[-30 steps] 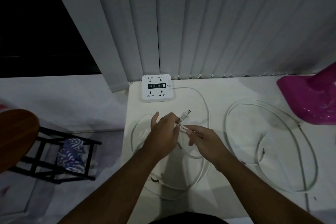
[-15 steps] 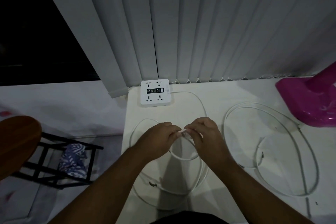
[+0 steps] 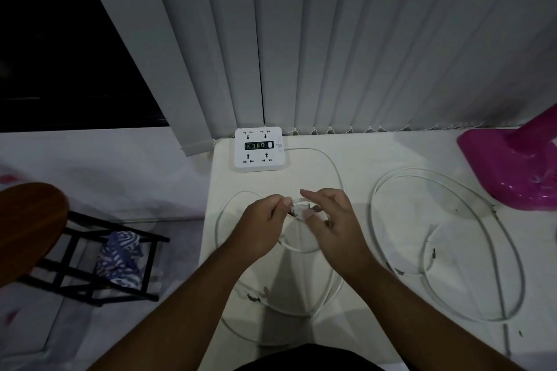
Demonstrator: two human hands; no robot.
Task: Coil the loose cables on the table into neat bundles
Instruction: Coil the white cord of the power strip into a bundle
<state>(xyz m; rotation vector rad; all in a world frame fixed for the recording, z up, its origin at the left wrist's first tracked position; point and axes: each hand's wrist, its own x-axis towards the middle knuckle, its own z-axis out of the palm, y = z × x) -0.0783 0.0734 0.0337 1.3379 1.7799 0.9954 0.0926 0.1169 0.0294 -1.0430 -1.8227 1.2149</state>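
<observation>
Over the near left part of the white table point(image 3: 361, 159), the left hand point(image 3: 265, 226) and right hand point(image 3: 334, 220) meet almost fingertip to fingertip, each pinching the thin white cable point(image 3: 301, 251), the right with its forefinger held out straight. That cable hangs in a small loop under the hands, lies in wider loops around and nearer than them, and runs far to the white power strip point(image 3: 259, 148) at the foot of the blinds point(image 3: 361, 39). A second white cable point(image 3: 372, 211) sprawls in big loose loops to the right, untouched, near a pink plastic object point(image 3: 512, 166).
</observation>
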